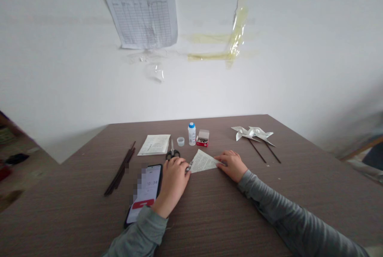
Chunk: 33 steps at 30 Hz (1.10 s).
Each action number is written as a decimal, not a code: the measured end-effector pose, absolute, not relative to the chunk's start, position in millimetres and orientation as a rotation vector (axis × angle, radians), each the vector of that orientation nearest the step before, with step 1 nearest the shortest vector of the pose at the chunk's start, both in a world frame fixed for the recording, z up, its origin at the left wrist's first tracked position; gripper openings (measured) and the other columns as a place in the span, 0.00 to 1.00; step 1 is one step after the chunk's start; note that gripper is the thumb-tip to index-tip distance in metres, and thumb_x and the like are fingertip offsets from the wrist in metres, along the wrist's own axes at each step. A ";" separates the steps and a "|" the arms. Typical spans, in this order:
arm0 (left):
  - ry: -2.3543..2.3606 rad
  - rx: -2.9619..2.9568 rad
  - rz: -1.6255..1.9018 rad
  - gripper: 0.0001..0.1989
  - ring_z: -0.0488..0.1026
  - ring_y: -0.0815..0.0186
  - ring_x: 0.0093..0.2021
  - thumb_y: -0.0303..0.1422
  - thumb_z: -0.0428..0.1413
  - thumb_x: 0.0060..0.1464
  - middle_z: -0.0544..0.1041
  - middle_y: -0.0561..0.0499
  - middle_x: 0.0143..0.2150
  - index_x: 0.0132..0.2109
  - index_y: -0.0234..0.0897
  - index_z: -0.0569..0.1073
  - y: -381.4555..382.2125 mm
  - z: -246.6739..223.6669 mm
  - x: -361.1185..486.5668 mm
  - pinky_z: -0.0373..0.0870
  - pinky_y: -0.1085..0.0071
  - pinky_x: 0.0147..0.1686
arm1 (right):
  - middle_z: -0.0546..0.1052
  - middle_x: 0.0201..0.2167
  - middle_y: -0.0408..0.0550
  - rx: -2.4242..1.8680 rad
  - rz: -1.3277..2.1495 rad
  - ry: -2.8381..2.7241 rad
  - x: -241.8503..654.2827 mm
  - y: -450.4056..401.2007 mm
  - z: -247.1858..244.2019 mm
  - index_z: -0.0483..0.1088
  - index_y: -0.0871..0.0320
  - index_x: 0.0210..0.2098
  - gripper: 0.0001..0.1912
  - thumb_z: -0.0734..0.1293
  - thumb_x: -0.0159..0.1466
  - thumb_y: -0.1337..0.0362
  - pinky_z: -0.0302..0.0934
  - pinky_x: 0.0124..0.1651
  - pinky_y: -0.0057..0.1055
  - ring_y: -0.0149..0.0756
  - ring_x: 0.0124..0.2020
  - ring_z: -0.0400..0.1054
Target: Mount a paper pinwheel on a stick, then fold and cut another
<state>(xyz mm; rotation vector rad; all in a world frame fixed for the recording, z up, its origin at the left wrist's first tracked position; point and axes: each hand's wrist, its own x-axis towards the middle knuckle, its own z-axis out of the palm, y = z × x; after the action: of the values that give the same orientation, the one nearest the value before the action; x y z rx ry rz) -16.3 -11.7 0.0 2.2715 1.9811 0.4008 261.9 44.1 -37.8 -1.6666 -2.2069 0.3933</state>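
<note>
While my left hand [174, 182] curls at a small metal piece [188, 167] on the tip of a paper triangle [204, 161], I can't tell if it's gripped. Right hand [231, 165] lies open and flat, fingers on the triangle's far end. Phone [146, 193] just beside left hand, scissors [172, 153] just ahead. Dark sticks [121, 169] left on the wood table [209, 213]; glue bottle [192, 134], red box [202, 138], paper pinwheels [253, 133] farther back.
</note>
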 end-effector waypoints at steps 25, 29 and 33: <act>1.744 2.241 0.599 0.21 0.88 0.46 0.72 0.13 0.64 0.67 0.95 0.42 0.63 0.54 0.42 0.92 -1.6 -13.7 -19.5 0.79 0.48 0.79 | 0.93 0.56 0.54 -1.673 0.387 -2.202 260.2 43.2 -37.7 0.97 0.44 0.60 0.20 0.76 0.78 0.68 0.69 0.84 0.65 0.60 0.68 0.86; 1.754 2.239 0.557 0.26 0.89 0.47 0.72 0.13 0.61 0.70 0.96 0.42 0.65 0.60 0.44 0.92 -2.5 -16.3 -17.4 0.77 0.45 0.80 | 0.93 0.54 0.51 -1.647 0.380 -2.183 261.2 44.0 -42.0 0.96 0.43 0.58 0.19 0.76 0.76 0.68 0.66 0.86 0.67 0.57 0.66 0.86; 1.784 2.211 0.500 0.26 0.88 0.46 0.75 0.15 0.62 0.72 0.95 0.43 0.69 0.64 0.46 0.92 -4.4 -14.3 -16.8 0.71 0.39 0.85 | 0.94 0.55 0.51 -1.626 0.362 -2.192 261.5 43.1 -42.6 0.95 0.46 0.61 0.20 0.75 0.76 0.68 0.66 0.88 0.68 0.57 0.67 0.87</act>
<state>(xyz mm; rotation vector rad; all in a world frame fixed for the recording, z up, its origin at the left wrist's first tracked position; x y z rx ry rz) -16.8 -4.4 -14.3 2.2115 1.7838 0.5002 261.5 43.1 -42.6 -1.6256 -2.1923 0.3624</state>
